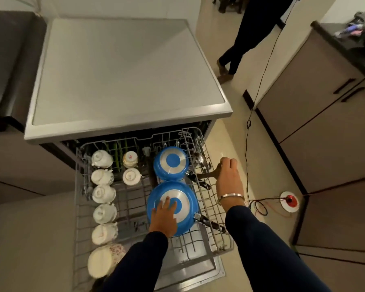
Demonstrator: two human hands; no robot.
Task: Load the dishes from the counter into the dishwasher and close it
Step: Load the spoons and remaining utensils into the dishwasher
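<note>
At lower centre, the left hand (164,218) lay flat with straight fingers on the upturned nearer blue pan (172,207) in the pulled-out dishwasher rack (209,209). Further up at centre right, the right hand (228,175) curled around a dark handle (207,175) beside the farther blue pan (170,163).
</note>
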